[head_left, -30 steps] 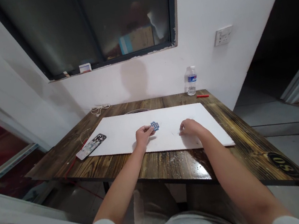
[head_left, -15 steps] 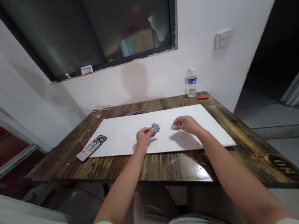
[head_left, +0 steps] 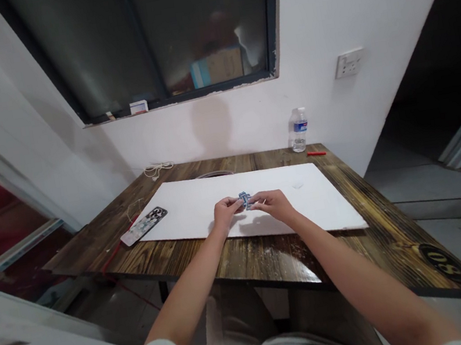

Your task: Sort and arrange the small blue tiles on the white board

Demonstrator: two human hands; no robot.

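A small blue-and-white piece (head_left: 244, 198) is held just above the white sheet (head_left: 191, 202) that covers the middle of the wooden table (head_left: 253, 257). My left hand (head_left: 225, 211) pinches its left side with fingers closed. My right hand (head_left: 274, 203) meets it from the right, its fingertips closed on the same piece. What the piece is cannot be made out at this size.
A phone (head_left: 143, 225) lies at the sheet's left edge, beside a red cord (head_left: 111, 255). A white cable (head_left: 157, 168) sits at the back left. A water bottle (head_left: 299, 130) and a red pen (head_left: 316, 153) stand at the back right. A small clear scrap (head_left: 297, 185) rests on the sheet.
My right hand moved left from the sheet's right part and closed on the small piece that my left hand was holding. The left hand stayed about where it was.
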